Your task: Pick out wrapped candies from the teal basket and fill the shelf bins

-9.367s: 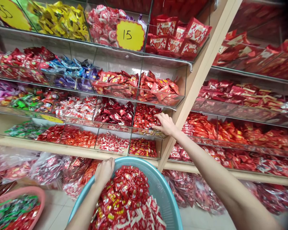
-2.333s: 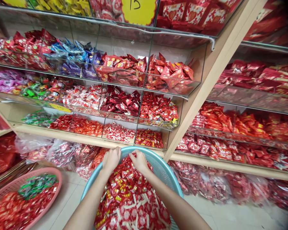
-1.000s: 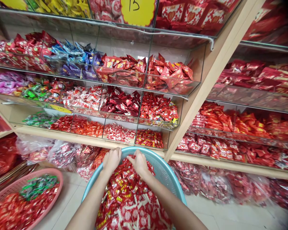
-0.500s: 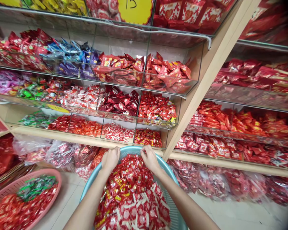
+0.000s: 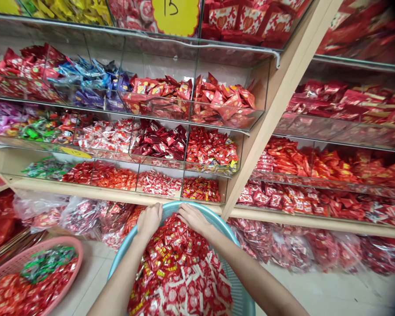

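A teal basket [image 5: 240, 267] stands low in front of me, heaped with red wrapped candies [image 5: 191, 276], some with yellow lettering and some with white ends. My left hand [image 5: 150, 221] is closed on its far rim, left of the middle. Just inside that rim, my right hand [image 5: 192, 218] lies palm down over the far edge of the heap, its bent fingers slightly apart and nothing visible in them. Both forearms reach across the basket from below.
Shelves with clear bins of candy [image 5: 161, 182] rise behind the basket, above a wooden ledge [image 5: 85, 191]. A pink basket [image 5: 75, 267] of candies is at lower left. Filled plastic bags [image 5: 289, 248] lie under the shelves. A slanting wooden post [image 5: 276, 109] divides the shelving.
My right hand has left its place on the far rim and moved left, toward my left hand, over the candies. My left hand stays on the rim. The view has shifted slightly.
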`<state>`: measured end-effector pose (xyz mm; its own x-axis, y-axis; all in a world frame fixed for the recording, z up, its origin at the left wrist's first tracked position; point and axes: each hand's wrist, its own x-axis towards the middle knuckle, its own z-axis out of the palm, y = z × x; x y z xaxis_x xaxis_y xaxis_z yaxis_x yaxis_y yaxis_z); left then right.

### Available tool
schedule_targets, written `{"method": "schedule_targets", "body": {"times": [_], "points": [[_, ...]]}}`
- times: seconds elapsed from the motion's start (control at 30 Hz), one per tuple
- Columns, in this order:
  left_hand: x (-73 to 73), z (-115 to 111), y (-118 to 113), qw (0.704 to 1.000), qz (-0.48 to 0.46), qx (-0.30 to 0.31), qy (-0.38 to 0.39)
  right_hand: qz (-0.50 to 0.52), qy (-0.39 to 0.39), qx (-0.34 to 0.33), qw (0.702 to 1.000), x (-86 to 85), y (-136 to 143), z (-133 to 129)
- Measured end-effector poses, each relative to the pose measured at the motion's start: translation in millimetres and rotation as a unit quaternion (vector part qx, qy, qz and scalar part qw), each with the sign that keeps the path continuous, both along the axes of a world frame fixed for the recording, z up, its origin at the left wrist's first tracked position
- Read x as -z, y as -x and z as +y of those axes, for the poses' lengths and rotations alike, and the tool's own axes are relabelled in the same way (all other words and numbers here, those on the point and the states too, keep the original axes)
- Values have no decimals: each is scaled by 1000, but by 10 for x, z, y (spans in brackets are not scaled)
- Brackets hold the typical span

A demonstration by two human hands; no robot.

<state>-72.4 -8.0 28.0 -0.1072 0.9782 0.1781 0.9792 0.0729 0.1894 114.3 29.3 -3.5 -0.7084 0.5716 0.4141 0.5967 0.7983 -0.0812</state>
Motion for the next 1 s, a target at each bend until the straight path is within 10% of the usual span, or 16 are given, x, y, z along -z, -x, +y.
{"method": "schedule_targets", "body": {"times": [0.33, 0.73, 1.0], "points": [[18, 16, 38, 1000, 0, 5, 11, 13, -27, 37, 999, -127, 32, -104], [54, 32, 56, 1000, -3, 7, -8, 95, -154, 201, 963, -1965, -611, 456], [58, 35, 58, 1000, 5, 6, -3, 30, -30, 230, 972, -2314, -593, 1172]]}}
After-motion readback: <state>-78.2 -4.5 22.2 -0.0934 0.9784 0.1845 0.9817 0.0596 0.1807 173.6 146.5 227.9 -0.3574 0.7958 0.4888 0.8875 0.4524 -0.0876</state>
